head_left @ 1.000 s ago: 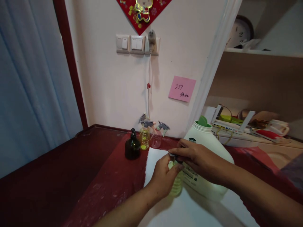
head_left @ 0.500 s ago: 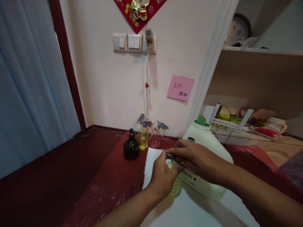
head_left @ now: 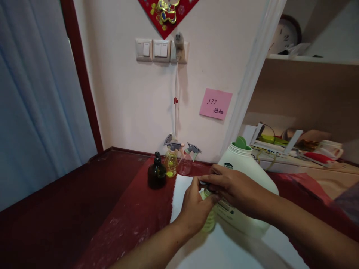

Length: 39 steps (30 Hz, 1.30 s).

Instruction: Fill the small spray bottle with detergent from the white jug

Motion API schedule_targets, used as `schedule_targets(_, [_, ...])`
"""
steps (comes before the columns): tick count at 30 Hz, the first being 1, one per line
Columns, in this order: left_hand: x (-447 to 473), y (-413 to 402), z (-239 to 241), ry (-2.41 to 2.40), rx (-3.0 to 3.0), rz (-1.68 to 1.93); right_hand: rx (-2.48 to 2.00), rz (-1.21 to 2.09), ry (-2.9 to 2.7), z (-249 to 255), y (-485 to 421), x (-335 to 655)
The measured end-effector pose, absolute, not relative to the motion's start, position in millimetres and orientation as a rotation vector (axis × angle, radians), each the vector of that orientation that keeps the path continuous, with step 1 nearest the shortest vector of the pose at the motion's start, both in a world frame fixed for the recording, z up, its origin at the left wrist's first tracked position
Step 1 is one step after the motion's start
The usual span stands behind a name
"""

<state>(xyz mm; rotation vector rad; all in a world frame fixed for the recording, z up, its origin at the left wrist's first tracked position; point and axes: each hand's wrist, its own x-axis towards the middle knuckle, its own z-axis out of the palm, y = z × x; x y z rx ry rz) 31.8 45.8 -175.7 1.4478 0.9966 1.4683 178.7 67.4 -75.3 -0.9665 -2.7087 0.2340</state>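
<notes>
A small ribbed bottle (head_left: 208, 223) of clear yellow-green stands upright on a white sheet (head_left: 224, 250). My left hand (head_left: 193, 209) is closed around its neck, thumb and fingers on either side. From the right, my right hand (head_left: 231, 186) reaches over and grips the bottle's top with bent fingers. A bit of grey shows between the fingertips, but most of the top is hidden. Right behind my right hand is a large pale green jug (head_left: 252, 179), with a green piece (head_left: 240, 142) in its uncapped mouth.
Left of the sheet, against the wall, stand a dark pump bottle (head_left: 157, 175), a yellow spray bottle (head_left: 171, 164) and a clear pinkish spray bottle (head_left: 185, 165). Red film covers part of the dark red table (head_left: 112, 186). A shelf with a white router (head_left: 270, 149) is at right.
The view has shifted slightly, so everything sits a little further right. Both hands keep their hold on the small bottle, with hardly any movement of the fingers.
</notes>
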Motion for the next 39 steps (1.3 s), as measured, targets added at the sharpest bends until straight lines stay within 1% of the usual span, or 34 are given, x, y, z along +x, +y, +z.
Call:
schedule_targets(2, [33,48,-174,1.031,1.432,1.486,-0.964,0.219,-2.723,-74,67,178])
schedule_targets(6, [30,51,-174,0.924,1.496,1.495,-0.973,0.191,-2.731,-74,67,179])
schedule_targets(14, [24,47,-180,0.922,1.633,1.337,-0.982,0.201,-2.714,-78,71,180])
schedule_targets(24, [30,51,-177,1.086,1.543,1.488,-0.990,0.131,-2.723,-78,67,179])
schedule_targets(34, [23,48,-182,0.988,1.670,1.327,-0.971,0.115,-2.706,-84,71,180])
schedule_targets(39, [28,46,-178,0.994,1.578,1.384,-0.997,0.108,-2.716,-82,69,179])
